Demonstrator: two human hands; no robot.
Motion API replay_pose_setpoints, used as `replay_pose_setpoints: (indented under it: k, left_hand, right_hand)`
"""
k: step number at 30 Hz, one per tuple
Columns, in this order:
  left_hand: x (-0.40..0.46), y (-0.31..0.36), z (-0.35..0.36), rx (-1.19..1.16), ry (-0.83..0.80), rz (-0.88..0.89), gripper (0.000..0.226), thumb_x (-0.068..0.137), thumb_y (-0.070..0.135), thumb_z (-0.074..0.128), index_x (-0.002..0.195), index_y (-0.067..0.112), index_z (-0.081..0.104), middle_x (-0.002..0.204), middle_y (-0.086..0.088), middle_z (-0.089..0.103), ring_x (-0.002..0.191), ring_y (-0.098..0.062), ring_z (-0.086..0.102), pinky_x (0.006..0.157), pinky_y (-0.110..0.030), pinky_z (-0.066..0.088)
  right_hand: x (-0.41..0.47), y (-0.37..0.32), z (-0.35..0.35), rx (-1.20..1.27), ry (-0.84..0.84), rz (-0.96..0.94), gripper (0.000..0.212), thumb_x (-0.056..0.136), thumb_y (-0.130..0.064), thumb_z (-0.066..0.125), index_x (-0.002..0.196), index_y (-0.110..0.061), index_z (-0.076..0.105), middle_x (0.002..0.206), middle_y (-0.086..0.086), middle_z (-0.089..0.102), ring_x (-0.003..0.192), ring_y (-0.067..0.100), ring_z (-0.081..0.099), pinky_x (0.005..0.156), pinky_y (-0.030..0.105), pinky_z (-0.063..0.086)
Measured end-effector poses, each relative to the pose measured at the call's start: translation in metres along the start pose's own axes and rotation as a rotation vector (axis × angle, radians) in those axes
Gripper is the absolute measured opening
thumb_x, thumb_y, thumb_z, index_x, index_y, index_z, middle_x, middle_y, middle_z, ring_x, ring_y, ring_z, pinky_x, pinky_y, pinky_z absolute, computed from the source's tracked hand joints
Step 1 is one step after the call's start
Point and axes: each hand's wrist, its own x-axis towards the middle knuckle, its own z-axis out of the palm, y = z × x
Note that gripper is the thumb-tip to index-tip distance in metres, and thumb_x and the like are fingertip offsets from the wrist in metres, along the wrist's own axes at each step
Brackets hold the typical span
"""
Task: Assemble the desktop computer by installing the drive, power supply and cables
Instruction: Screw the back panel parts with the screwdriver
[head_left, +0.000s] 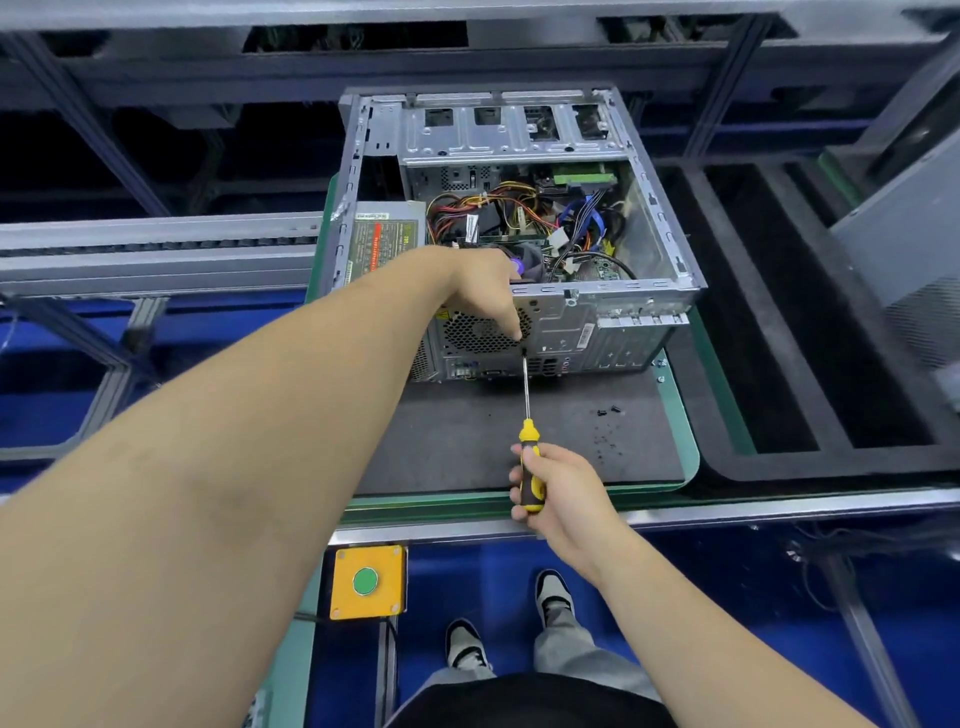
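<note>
An open grey computer case lies on a dark mat, its rear panel facing me. The power supply sits inside at the left, beside a tangle of coloured cables. My left hand rests over the case's near edge, its index finger pointing down at a screw spot beside the rear fan grille. My right hand grips a yellow-and-black screwdriver. The screwdriver's tip touches the rear panel just under that finger.
Loose black screws lie on the mat right of the screwdriver shaft. A yellow box with a green button hangs below the bench edge. A grey side panel stands at the far right. My feet are on the blue floor.
</note>
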Motion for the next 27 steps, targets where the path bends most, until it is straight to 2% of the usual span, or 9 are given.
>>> replay_pose_setpoints:
  k: [4, 8, 11, 14, 16, 20, 22, 25, 27]
  left_hand:
    - [-0.001, 0.001, -0.003, -0.009, -0.03, -0.012, 0.066, 0.082, 0.034, 0.079, 0.13, -0.004, 0.055, 0.153, -0.006, 0.042, 0.122, -0.028, 0.054, 0.105, -0.046, 0.045]
    - [-0.003, 0.0, -0.003, -0.025, -0.026, -0.013, 0.038, 0.08, 0.03, 0.081, 0.094, 0.002, 0.059, 0.146, -0.009, 0.048, 0.117, -0.031, 0.057, 0.098, -0.047, 0.051]
    - [-0.005, 0.002, -0.003, -0.037, -0.016, -0.025, 0.049, 0.079, 0.029, 0.081, 0.106, -0.006, 0.059, 0.146, -0.009, 0.048, 0.106, -0.03, 0.058, 0.08, -0.039, 0.053]
    - [-0.005, 0.001, -0.003, -0.034, -0.014, -0.025, 0.038, 0.078, 0.029, 0.082, 0.092, 0.004, 0.058, 0.139, -0.009, 0.051, 0.112, -0.031, 0.058, 0.091, -0.045, 0.054]
    - [-0.005, 0.002, -0.003, -0.033, -0.019, -0.034, 0.04, 0.077, 0.03, 0.082, 0.099, 0.006, 0.059, 0.138, -0.008, 0.05, 0.121, -0.034, 0.055, 0.099, -0.048, 0.051]
    - [-0.007, 0.003, -0.003, -0.016, -0.008, -0.035, 0.032, 0.078, 0.029, 0.081, 0.084, 0.009, 0.057, 0.155, -0.006, 0.04, 0.117, -0.031, 0.057, 0.085, -0.043, 0.056]
    - [-0.006, 0.004, -0.003, -0.015, -0.003, -0.037, 0.036, 0.079, 0.029, 0.08, 0.094, 0.005, 0.059, 0.157, -0.006, 0.038, 0.118, -0.031, 0.057, 0.087, -0.043, 0.056]
    - [-0.006, 0.004, -0.004, -0.024, -0.004, -0.043, 0.056, 0.079, 0.028, 0.08, 0.117, -0.006, 0.058, 0.148, -0.014, 0.046, 0.108, -0.035, 0.061, 0.069, -0.033, 0.053]
    - [-0.006, 0.004, -0.004, -0.042, -0.01, -0.043, 0.06, 0.079, 0.027, 0.08, 0.119, -0.01, 0.055, 0.153, -0.01, 0.041, 0.118, -0.035, 0.058, 0.081, -0.039, 0.054]
  right_hand:
    - [-0.002, -0.001, 0.003, 0.133, -0.013, 0.045, 0.014, 0.092, -0.01, 0.068, 0.089, -0.007, 0.055, 0.069, 0.007, 0.051, 0.053, 0.016, 0.044, 0.043, 0.025, 0.031]
    - [-0.007, -0.002, 0.01, 0.343, 0.002, 0.121, 0.009, 0.092, -0.009, 0.068, 0.094, -0.003, 0.062, 0.07, 0.009, 0.06, 0.057, 0.017, 0.052, 0.048, 0.026, 0.041]
    - [-0.01, -0.003, 0.01, 0.377, -0.001, 0.172, 0.014, 0.096, -0.015, 0.063, 0.103, -0.002, 0.065, 0.081, 0.009, 0.063, 0.065, 0.017, 0.053, 0.053, 0.029, 0.044]
    - [-0.012, -0.008, 0.012, 0.367, -0.004, 0.202, 0.019, 0.098, -0.021, 0.061, 0.104, -0.003, 0.065, 0.079, 0.006, 0.056, 0.059, 0.014, 0.046, 0.046, 0.025, 0.033]
    - [-0.011, -0.013, 0.011, 0.285, 0.087, 0.152, 0.019, 0.092, -0.022, 0.069, 0.093, -0.005, 0.063, 0.073, 0.005, 0.051, 0.051, 0.012, 0.043, 0.04, 0.023, 0.025]
    - [-0.009, -0.017, 0.007, 0.048, 0.32, -0.054, 0.024, 0.087, -0.023, 0.076, 0.083, -0.006, 0.06, 0.066, 0.006, 0.057, 0.046, 0.012, 0.045, 0.037, 0.02, 0.027]
    - [-0.007, -0.017, 0.008, 0.016, 0.359, -0.077, 0.027, 0.09, -0.029, 0.073, 0.079, -0.006, 0.063, 0.064, 0.005, 0.059, 0.048, 0.013, 0.045, 0.037, 0.021, 0.03]
    - [-0.009, -0.024, 0.004, 0.198, 0.165, 0.128, 0.032, 0.097, -0.038, 0.062, 0.081, -0.01, 0.064, 0.061, -0.002, 0.053, 0.043, 0.008, 0.038, 0.033, 0.019, 0.024]
    - [-0.009, -0.031, -0.001, 0.451, -0.03, 0.264, 0.033, 0.096, -0.042, 0.059, 0.084, -0.012, 0.062, 0.058, -0.005, 0.048, 0.038, 0.004, 0.032, 0.029, 0.016, 0.019]
